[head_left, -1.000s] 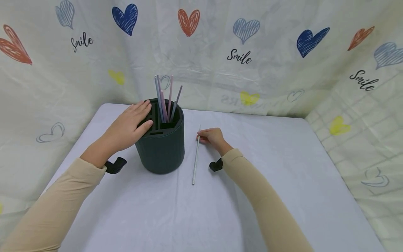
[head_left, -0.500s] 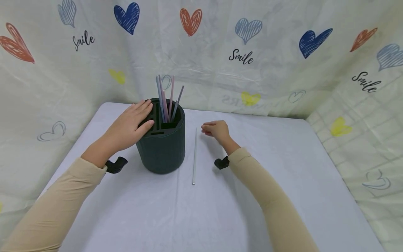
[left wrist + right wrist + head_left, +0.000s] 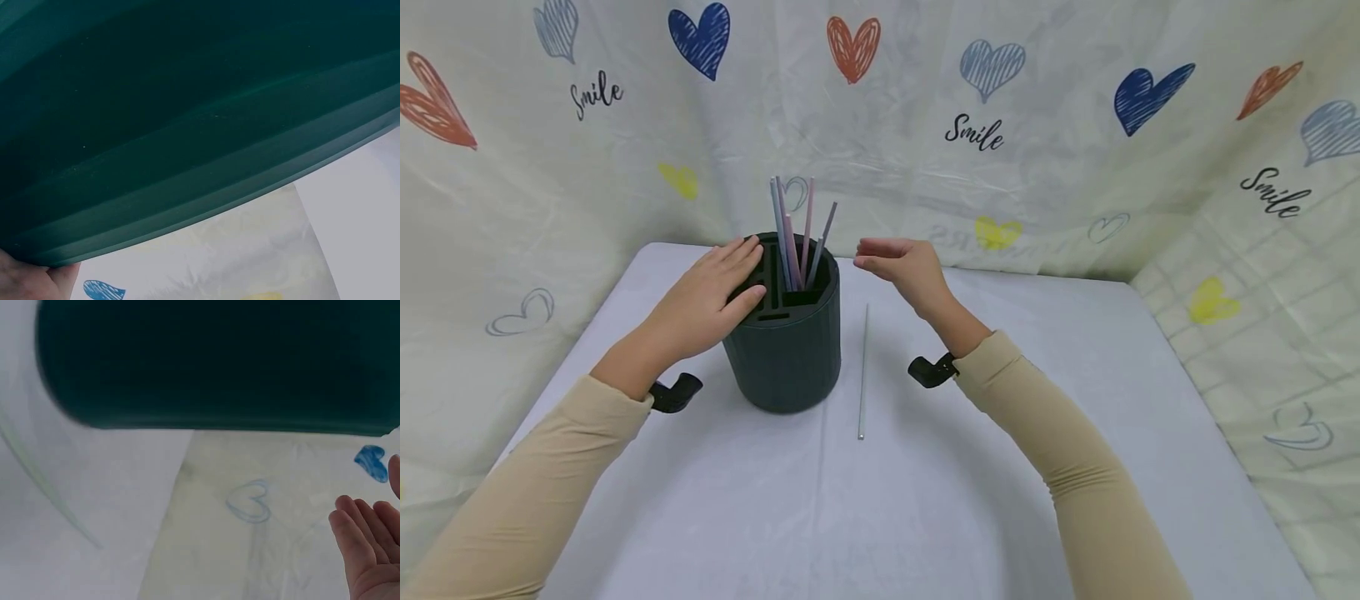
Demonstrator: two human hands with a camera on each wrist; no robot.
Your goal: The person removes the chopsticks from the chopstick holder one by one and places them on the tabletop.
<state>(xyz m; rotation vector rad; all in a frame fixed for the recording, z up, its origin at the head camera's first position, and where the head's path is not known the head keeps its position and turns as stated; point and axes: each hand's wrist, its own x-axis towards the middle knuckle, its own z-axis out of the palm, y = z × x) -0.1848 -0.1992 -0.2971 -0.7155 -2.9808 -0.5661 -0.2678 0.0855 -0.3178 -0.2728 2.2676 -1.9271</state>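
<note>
Head view: left hand [image 3: 706, 300] on green holder [image 3: 784, 367], right hand [image 3: 912, 271] near it, both grips apart.

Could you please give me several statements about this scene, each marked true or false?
1. The left hand rests on top of the dark green holder. True.
2. The right hand is raised above the table. True.
3. The loose stick is pinched in the right hand. False: it lies on the table, and that hand holds nothing.
4. The holder is tipped on its side. False: it stands upright.
5. Several more sticks stand in the holder. True.
</note>
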